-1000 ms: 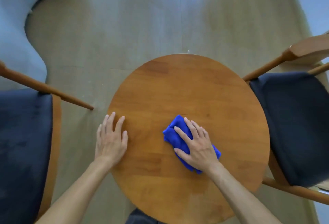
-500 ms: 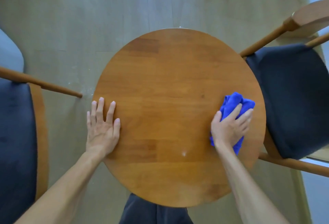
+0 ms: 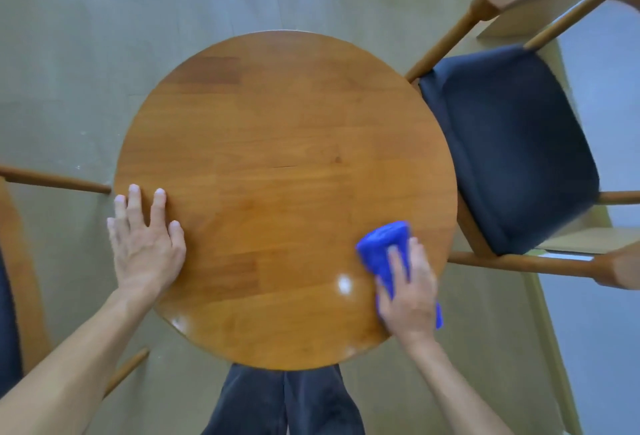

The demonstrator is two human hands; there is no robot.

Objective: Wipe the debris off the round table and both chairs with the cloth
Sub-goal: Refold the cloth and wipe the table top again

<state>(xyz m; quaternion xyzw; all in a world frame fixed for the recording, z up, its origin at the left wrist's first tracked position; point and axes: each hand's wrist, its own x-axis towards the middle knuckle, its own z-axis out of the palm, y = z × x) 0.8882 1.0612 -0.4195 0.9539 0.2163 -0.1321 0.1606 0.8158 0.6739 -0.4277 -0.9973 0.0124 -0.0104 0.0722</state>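
On the desk [image 3: 277, 157], near its edge beside the right-hand chair [image 3: 509, 147], the right hand [image 3: 407, 292] presses flat on the blue cloth [image 3: 382, 247] while the left hand [image 3: 145, 244] lies open bracing; firm overlapping strokes outward would likely work best.

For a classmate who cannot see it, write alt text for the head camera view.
A right hand presses a blue cloth on a round wooden table near its right edge; the left hand lies flat at the left edge. A dark-cushioned chair stands right.
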